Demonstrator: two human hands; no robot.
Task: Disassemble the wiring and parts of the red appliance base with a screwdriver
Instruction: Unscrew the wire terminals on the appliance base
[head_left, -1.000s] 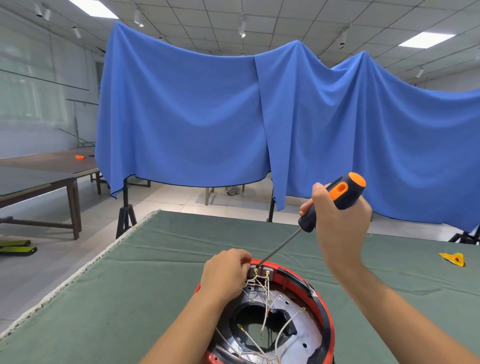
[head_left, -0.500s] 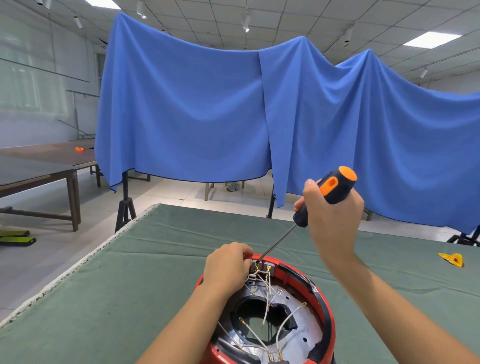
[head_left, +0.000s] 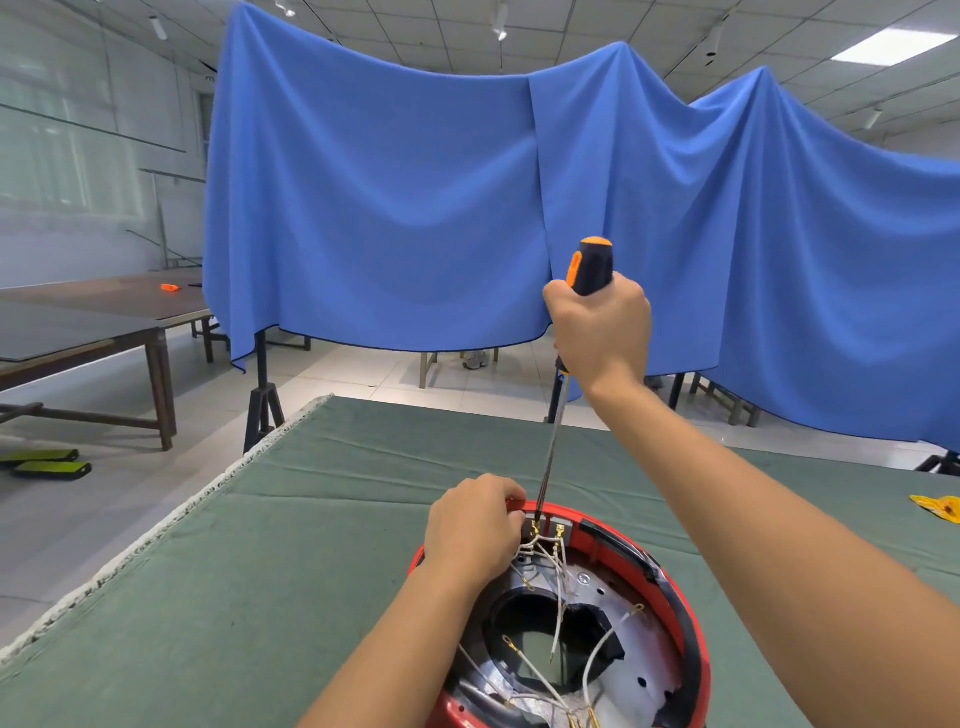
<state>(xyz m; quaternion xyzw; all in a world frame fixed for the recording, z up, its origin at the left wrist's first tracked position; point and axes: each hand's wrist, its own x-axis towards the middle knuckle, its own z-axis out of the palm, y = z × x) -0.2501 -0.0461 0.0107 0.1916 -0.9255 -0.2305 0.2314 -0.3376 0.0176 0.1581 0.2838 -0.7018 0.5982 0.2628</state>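
The red appliance base (head_left: 670, 582) lies open-side up on the green desk (head_left: 218, 571), at its near edge. The right hand (head_left: 602, 332) grips the screwdriver (head_left: 589, 270) almost upright above the base — its tip meets the terminal block on the base's far rim. The left hand (head_left: 475, 530) pinches the white wires (head_left: 540, 551) just beside that tip

The round red plastic appliance base (head_left: 675, 587) sits on the green cloth-covered table (head_left: 260, 571), under both hands. The left hand (head_left: 475, 525) rests on its far rim, and the right hand (head_left: 602, 332) is above and beyond it. The orange-and-black-handled screwdriver (head_left: 589, 270) runs down from the right hand to the rim just right of the left hand. The thin white wires (head_left: 545, 556) lie inside the base, nearer than the left hand.
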